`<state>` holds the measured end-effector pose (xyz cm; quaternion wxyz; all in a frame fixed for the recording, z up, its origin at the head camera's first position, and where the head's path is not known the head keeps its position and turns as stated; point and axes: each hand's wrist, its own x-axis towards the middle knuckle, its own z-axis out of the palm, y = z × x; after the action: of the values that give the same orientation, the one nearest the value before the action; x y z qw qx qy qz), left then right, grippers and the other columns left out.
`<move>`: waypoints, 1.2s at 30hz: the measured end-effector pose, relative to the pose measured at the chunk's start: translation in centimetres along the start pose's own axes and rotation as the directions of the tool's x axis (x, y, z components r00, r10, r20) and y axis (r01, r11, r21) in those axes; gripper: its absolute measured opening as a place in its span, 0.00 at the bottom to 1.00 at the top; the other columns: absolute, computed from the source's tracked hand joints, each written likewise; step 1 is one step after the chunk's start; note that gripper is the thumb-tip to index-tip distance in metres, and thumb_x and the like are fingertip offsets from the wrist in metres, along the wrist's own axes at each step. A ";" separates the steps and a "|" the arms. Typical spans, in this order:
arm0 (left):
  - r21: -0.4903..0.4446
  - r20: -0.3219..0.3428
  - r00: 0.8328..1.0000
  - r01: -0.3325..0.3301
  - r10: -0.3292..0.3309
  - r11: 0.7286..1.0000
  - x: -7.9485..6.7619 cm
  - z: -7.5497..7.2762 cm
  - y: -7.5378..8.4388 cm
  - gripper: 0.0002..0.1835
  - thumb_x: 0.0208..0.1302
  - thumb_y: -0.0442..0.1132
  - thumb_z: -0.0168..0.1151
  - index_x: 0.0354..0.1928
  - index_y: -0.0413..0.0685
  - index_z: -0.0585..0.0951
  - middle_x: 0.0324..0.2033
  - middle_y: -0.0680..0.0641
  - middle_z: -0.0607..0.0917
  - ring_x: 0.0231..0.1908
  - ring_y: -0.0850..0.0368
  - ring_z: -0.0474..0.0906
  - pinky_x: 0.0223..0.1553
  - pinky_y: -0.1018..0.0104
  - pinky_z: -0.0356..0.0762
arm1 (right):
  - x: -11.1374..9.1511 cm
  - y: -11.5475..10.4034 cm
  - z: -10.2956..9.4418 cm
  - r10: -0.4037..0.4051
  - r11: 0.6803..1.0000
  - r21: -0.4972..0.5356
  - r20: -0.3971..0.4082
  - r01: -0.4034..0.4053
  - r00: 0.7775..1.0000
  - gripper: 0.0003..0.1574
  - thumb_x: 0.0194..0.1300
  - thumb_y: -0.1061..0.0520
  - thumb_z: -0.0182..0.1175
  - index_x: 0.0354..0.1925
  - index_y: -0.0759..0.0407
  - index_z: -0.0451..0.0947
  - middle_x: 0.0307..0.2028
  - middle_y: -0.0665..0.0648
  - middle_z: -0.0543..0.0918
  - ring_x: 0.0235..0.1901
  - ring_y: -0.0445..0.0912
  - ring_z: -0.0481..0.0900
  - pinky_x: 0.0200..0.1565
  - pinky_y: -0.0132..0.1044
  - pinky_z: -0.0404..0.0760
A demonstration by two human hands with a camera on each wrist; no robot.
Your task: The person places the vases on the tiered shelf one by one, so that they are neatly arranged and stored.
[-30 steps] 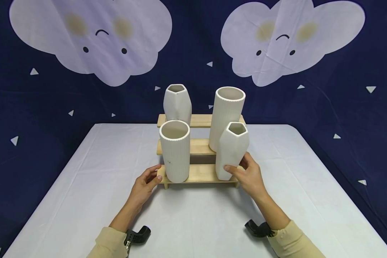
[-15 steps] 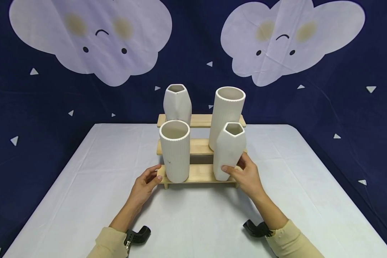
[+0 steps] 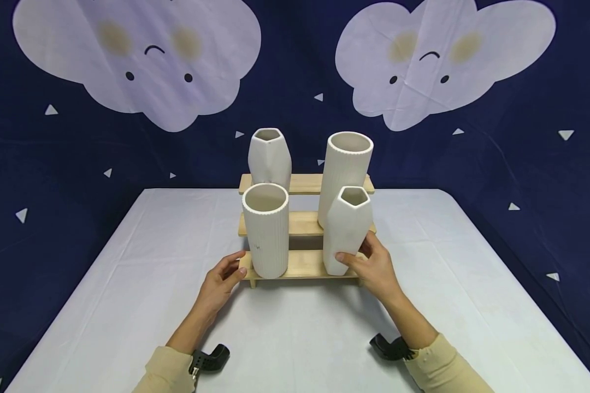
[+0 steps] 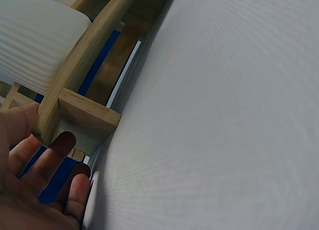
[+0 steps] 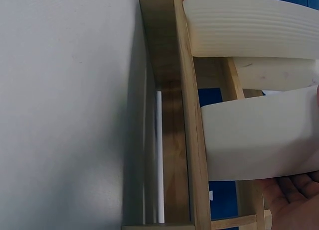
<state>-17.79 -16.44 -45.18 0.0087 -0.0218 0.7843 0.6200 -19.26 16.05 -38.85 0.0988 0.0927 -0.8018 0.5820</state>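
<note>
My right hand (image 3: pixel 377 271) holds a white faceted vase (image 3: pixel 347 232) low on its right side, thumb across the front. That vase stands on the bottom tier of a three-tier wooden shelf (image 3: pixel 305 263), toward the right end; the right wrist view shows its base (image 5: pixel 239 143) against the board. At the other end of the same tier, my left hand (image 3: pixel 219 284) pinches the board, thumb on top and fingers below, as the left wrist view shows at the board end (image 4: pixel 47 123). A ribbed cylindrical vase (image 3: pixel 269 234) stands just right of that hand.
Another ribbed cylinder vase (image 3: pixel 345 169) stands on the middle tier at right, partly behind the held vase. A second faceted vase (image 3: pixel 269 158) is at the back left, its base hidden. White cloth covers the table (image 3: pixel 295 338); a dark blue cloud-print curtain (image 3: pixel 295 82) hangs behind.
The faceted vase in my right hand has shifted a little to the left along the bottom tier, the hand moving with it. My left hand keeps its place on the shelf.
</note>
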 end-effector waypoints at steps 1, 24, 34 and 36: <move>-0.002 0.000 1.000 0.000 0.000 1.000 0.0 0.0 0.0 0.24 0.65 0.43 0.60 0.63 0.56 0.71 0.53 0.44 0.78 0.49 0.60 0.73 0.47 0.76 0.72 | 0.0 0.0 0.0 0.002 1.000 0.002 0.002 -0.002 1.000 0.40 0.48 0.60 0.73 0.59 0.59 0.69 0.54 0.61 0.79 0.49 0.40 0.76 0.56 0.44 0.71; 0.069 -0.009 1.000 -0.020 0.020 0.997 0.0 -0.3 0.2 0.24 0.65 0.42 0.60 0.63 0.55 0.71 0.55 0.42 0.77 0.54 0.49 0.73 0.51 0.67 0.71 | -0.6 0.9 -1.4 0.005 1.000 0.000 0.061 -0.005 0.998 0.43 0.52 0.62 0.70 0.64 0.57 0.62 0.57 0.60 0.73 0.52 0.41 0.72 0.60 0.50 0.66; 0.151 -0.069 0.996 -0.054 0.065 0.987 0.0 -1.4 1.0 0.24 0.66 0.39 0.57 0.64 0.46 0.69 0.56 0.39 0.77 0.59 0.47 0.71 0.57 0.55 0.67 | -0.5 1.6 -2.6 -0.170 0.985 0.022 0.034 0.170 0.985 0.36 0.55 0.69 0.64 0.62 0.66 0.64 0.54 0.57 0.74 0.51 0.34 0.73 0.57 0.29 0.70; 0.180 -0.077 0.995 -0.055 0.069 0.982 -0.2 -1.7 1.3 0.23 0.67 0.39 0.56 0.63 0.47 0.69 0.56 0.39 0.77 0.59 0.46 0.71 0.56 0.55 0.68 | -0.5 1.7 -2.8 -0.205 0.978 0.031 0.031 0.204 0.978 0.34 0.56 0.71 0.62 0.61 0.67 0.65 0.54 0.53 0.74 0.52 0.34 0.73 0.57 0.29 0.70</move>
<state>-17.59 -17.84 -43.54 -0.0411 -0.0221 0.8364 0.5461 -19.09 19.27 -39.73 0.1432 0.1859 -0.7814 0.5782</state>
